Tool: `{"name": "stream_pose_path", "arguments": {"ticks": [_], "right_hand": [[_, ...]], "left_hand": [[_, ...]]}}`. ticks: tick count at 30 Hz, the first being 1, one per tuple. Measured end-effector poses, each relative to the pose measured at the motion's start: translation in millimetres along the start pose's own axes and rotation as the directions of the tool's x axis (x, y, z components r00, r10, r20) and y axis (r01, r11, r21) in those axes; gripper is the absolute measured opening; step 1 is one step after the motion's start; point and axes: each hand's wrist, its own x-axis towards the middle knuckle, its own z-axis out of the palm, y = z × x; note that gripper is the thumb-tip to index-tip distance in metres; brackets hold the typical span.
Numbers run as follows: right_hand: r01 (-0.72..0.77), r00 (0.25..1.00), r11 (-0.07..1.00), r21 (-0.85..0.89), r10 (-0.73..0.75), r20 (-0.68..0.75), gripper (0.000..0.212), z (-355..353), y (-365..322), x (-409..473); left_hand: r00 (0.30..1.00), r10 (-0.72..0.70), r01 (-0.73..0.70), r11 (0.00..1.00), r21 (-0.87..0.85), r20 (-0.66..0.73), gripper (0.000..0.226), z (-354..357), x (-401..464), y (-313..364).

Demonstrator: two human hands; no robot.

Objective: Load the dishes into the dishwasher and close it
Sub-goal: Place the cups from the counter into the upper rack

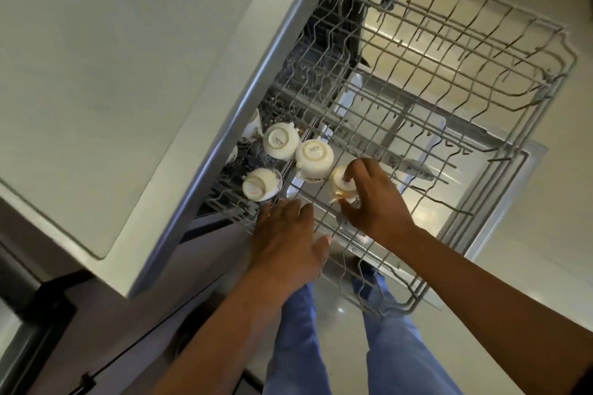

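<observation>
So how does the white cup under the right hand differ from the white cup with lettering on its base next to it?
The white cup under the right hand is gripped by the right hand; the white lettered cup stands free. The gripped one is partly hidden by fingers; the lettered one's base shows fully. Both sit upside down in the grey wire upper rack.

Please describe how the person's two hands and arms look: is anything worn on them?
Both arms are bare up to the frame edge: no sleeves, gloves, watch or rings show on the left hand or the right hand. A pale thumbnail shows on the left hand. Below them, the person wears blue trousers.
</observation>
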Motion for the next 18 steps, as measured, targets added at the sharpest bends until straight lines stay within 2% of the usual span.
{"name": "stream_pose_path", "arguments": {"ticks": [4, 9, 15, 18], "right_hand": [[-0.013, 1.000, 0.998, -0.059, 0.012, -0.006, 0.052, -13.8, -6.9, -2.6], [-0.009, 0.996, 0.998, -0.054, 0.004, -0.088, 0.042, -39.1, -34.3, -5.7], [0.140, 0.963, 0.985, 0.096, -0.113, -0.245, 0.038, -78.6, -101.3, -17.1], [0.218, 0.955, 0.969, 0.112, -0.189, -0.229, 0.033, -80.0, -126.9, -14.2]], "left_hand": [[0.999, -0.036, 0.036, 0.999, 0.019, 0.013, 0.063, 4.3, 4.3, -6.9], [0.998, -0.049, 0.049, 0.999, 0.008, 0.043, 0.060, 8.6, -1.2, -17.0], [0.999, 0.042, -0.043, 0.998, 0.046, 0.020, 0.058, -1.7, -23.6, -24.9], [0.996, 0.078, -0.080, 0.994, 0.071, 0.030, 0.058, -10.7, -40.0, -29.9]]}}
